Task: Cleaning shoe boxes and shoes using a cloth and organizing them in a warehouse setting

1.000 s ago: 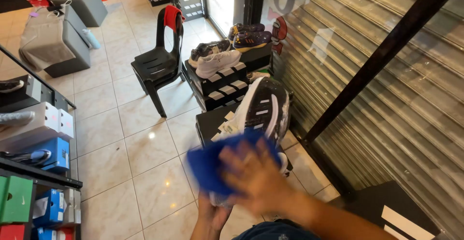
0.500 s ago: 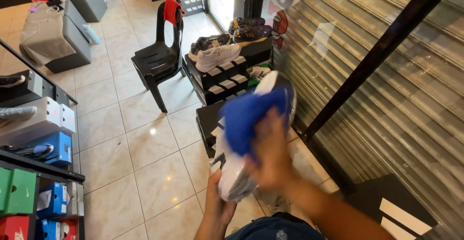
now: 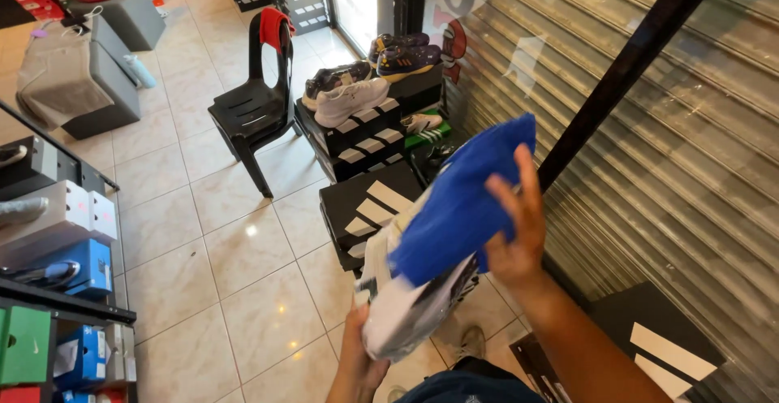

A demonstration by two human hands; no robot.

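bare forearms, no sleeves; dark blue garment (image 3: 471, 388) at bottom edge

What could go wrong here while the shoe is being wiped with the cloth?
The left hand grips the white shoe only at its lower end, so a firm wipe might knock it loose onto the tile floor. The blue cloth, pressed by the right hand, covers most of the shoe, so missed spots may go unseen.

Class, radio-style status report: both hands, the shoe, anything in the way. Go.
Left hand grips white sneaker from below. Right hand presses blue cloth on sneaker. Black shoe boxes just beyond; nothing blocking.
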